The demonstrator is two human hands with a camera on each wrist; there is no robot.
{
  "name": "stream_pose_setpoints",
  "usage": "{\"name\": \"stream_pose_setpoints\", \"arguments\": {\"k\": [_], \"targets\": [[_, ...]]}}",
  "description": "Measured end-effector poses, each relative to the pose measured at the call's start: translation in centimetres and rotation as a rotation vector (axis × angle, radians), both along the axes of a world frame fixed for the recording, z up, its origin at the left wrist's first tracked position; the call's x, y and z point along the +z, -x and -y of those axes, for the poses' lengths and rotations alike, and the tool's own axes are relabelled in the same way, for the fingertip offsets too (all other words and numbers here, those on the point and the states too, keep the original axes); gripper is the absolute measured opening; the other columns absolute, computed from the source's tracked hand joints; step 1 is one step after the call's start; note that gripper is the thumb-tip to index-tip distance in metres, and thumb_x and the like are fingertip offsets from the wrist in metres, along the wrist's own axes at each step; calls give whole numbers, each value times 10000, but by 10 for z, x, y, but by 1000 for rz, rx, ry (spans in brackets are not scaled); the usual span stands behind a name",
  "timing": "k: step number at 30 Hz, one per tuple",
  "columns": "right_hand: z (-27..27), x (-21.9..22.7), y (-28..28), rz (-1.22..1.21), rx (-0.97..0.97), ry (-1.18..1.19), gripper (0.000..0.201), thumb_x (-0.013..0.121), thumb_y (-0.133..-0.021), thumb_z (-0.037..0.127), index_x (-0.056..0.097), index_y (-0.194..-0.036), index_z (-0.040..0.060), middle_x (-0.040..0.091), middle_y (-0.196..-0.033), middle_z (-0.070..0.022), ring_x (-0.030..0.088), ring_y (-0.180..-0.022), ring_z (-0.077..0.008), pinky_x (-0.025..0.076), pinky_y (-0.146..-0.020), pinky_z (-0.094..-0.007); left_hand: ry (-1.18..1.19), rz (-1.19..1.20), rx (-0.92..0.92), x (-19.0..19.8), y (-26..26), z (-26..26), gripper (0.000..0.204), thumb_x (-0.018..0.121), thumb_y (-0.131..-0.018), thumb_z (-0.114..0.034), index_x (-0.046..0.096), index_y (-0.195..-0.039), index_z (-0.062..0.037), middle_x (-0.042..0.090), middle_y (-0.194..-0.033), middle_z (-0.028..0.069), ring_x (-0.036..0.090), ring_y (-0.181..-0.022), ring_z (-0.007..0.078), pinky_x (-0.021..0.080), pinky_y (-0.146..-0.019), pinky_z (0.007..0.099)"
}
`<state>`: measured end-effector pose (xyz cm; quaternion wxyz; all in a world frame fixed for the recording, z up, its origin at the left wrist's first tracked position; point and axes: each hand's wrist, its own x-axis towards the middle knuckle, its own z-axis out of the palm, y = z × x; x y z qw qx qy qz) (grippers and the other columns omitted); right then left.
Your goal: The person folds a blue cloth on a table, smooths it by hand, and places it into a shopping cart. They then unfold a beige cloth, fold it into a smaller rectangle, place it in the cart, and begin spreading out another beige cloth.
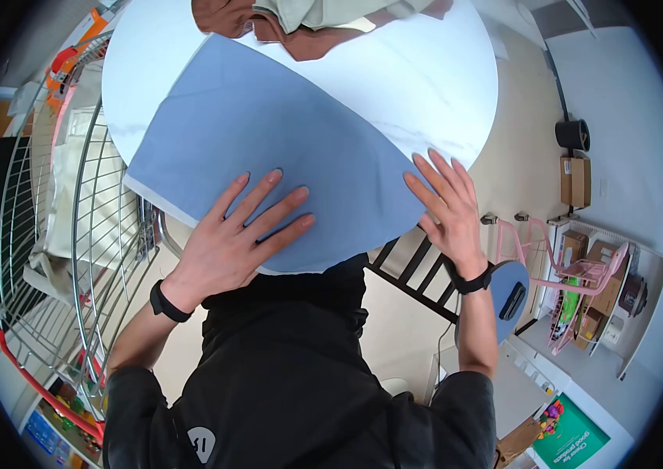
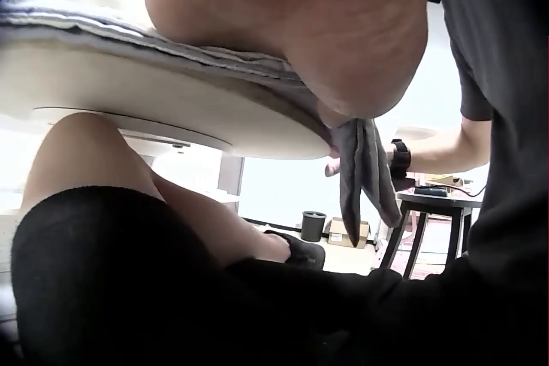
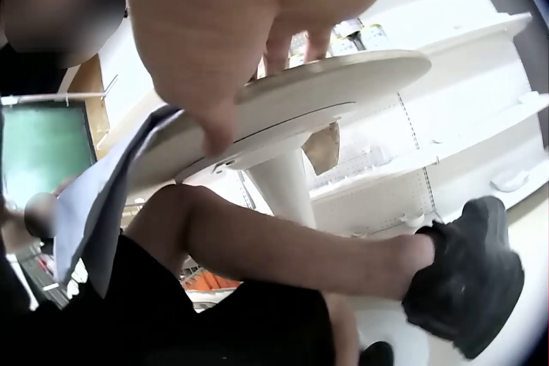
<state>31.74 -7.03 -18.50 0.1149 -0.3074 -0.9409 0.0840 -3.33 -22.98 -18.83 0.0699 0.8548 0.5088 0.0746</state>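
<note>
A blue cloth [image 1: 269,117] with a white edge along its left side lies folded on a round white table [image 1: 449,86]. Its near part hangs over the table's front edge, and the left wrist view shows layers in the hanging end [image 2: 364,177]. My left hand [image 1: 222,246] rests on the near left part of the cloth, fingers straight and spread. At the cloth's right corner, my right hand [image 1: 453,215] has its fingers extended over the tabletop. In the right wrist view its thumb sits at the table rim, beside the drooping cloth [image 3: 107,203].
Brown cloth [image 1: 304,47] and grey-green cloth [image 1: 308,12] lie bunched at the table's far side. A wire shopping cart [image 1: 81,227] with pale fabric stands close on the left. To the right is a stool [image 1: 507,281] bearing a black object, with pink chairs [image 1: 574,281] beyond.
</note>
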Motion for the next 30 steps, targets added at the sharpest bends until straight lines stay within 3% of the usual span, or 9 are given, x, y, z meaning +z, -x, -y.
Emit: {"name": "stream_pose_setpoints", "arguments": {"k": [4, 10, 15, 17, 19, 22, 25, 26, 30], "targets": [[17, 0, -4, -85, 3, -126, 322, 703, -869, -5, 846, -1132, 113, 764, -1335, -58, 668, -1333, -300, 499, -1148, -490, -4, 71, -85, 5, 8, -2, 723, 572, -812, -213, 613, -1534, -223, 488, -1682, 28, 408, -1579, 359, 287, -1316, 586], [40, 74, -27, -253, -52, 35, 186, 776, -853, 130, 852, -1015, 81, 791, -1241, -122, 694, -1262, -398, 499, -1109, -595, 78, 379, -241, 12, 15, -18, 686, 472, -939, -459, 630, -1516, -123, 584, -1604, 70, 494, -1528, 360, 318, -1293, 577], [53, 95, -46, -767, 38, 203, 225, 733, -952, 243, 706, -780, 99, 803, -1017, -115, 730, -1123, -413, 466, -1101, -683, 189, 823, -336, 10, 9, -35, 917, 221, -1063, -741, 658, -1473, -46, 646, -1524, 145, 565, -1463, 388, 384, -1241, 569], [63, 92, -36, -945, 9, 269, 217, 675, -1038, 253, 579, -885, 134, 759, -839, -85, 740, -1063, -372, 451, -1108, -664, 152, 793, -356, 19, 10, -30, 1008, 108, -1069, -771, 693, -1424, -31, 684, -1465, 160, 617, -1405, 392, 450, -1187, 572], [64, 89, -17, -1106, 5, 286, 238, 646, -1071, 265, 545, -896, 140, 763, -790, -89, 774, -891, -355, 552, -977, -616, 113, 847, -372, 17, 10, -17, 1005, 101, -1075, -762, 698, -1415, -29, 704, -1437, 153, 637, -1382, 389, 480, -1160, 570], [54, 101, 13, -991, 61, 394, 237, 653, -1082, 264, 575, -915, 115, 755, -733, -136, 770, -683, -337, 628, -736, -494, 30, 874, -259, 17, 13, 9, 902, 175, -1116, -695, 732, -1324, -16, 764, -1304, 179, 736, -1216, 406, 577, -1043, 554], [54, 95, 29, -970, -56, 437, 217, 663, -1083, 244, 612, -973, 64, 741, -712, -200, 751, -578, -325, 594, -551, -383, -96, 987, -191, 12, 10, 20, 717, 326, -1150, -591, 706, -1299, -1, 788, -1209, 204, 782, -1101, 406, 642, -915, 504], [43, 91, 27, -966, 21, 464, 196, 665, -1076, 195, 631, -1034, 6, 748, -755, -225, 767, -611, -327, 602, -566, -367, -132, 985, -181, 13, 10, 23, 682, 358, -1152, -569, 692, -1311, 3, 790, -1196, 207, 787, -1087, 401, 650, -894, 491], [30, 93, 55, -839, -265, 560, 128, 647, -1078, 83, 636, -1081, -45, 750, -881, -164, 763, -770, -212, 592, -693, -301, -291, 924, -111, 15, 2, 30, 782, 313, -1135, -619, 739, -1301, 15, 799, -1192, 166, 800, -1065, 315, 661, -751, 397]]}}
